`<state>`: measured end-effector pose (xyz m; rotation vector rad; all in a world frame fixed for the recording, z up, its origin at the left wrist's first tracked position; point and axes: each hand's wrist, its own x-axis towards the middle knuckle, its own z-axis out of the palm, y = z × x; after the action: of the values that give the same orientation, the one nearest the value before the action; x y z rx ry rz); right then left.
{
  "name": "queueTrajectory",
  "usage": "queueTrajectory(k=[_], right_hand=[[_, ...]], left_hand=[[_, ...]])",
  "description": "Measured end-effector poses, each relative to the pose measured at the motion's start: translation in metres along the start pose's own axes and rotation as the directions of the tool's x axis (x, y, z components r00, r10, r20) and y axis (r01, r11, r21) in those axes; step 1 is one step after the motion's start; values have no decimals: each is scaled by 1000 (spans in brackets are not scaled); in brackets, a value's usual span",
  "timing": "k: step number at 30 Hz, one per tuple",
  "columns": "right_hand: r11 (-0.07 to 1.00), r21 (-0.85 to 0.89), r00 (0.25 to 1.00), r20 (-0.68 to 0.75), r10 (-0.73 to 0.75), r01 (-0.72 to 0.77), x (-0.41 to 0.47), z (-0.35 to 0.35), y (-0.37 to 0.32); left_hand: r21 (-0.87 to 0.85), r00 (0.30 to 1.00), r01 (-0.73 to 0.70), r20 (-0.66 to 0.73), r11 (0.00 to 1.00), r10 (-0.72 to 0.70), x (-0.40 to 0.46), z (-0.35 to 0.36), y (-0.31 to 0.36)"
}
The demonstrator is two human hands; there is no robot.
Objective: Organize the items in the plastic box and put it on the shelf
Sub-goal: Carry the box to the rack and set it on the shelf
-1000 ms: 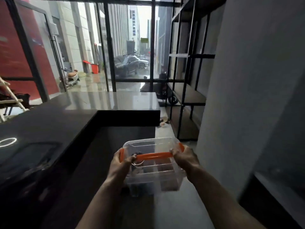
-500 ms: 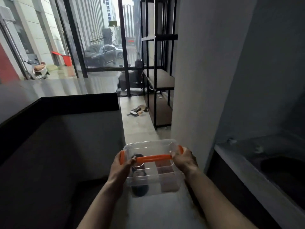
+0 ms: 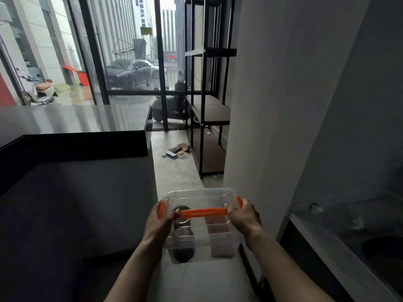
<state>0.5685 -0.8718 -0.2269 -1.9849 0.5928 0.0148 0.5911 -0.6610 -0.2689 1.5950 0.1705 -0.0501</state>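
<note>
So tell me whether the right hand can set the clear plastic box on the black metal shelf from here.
Probably not yet: the black metal shelf stands well ahead across open floor, though nothing blocks the way.

view: swung right off the dark counter [image 3: 72,120] | shelf [image 3: 210,110]: now ahead, past the counter's far right corner, larger than before | plastic box [image 3: 200,225]: carried forward along the aisle toward it

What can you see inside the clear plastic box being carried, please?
Through the lid of the plastic box, a dark round item lies left and a pinkish block right. The orange handle and both hands hide parts; finer detail is blurred.
</note>
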Motion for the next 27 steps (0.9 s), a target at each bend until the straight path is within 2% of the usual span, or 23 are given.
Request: queueTrajectory(k=[15, 20, 27], right_hand=[[1000, 21, 1000, 12, -14, 14, 198, 81, -114], [999, 34, 1000, 25, 1, -2, 300, 101, -144], [997, 74, 997, 72, -3, -2, 487, 116, -198]], left_hand=[[-16, 999, -26, -34, 1000, 25, 239, -13, 40], [1, 999, -20, -35, 1000, 20, 341, 11, 44], [-5, 996, 16, -92, 1000, -16, 505, 68, 75]])
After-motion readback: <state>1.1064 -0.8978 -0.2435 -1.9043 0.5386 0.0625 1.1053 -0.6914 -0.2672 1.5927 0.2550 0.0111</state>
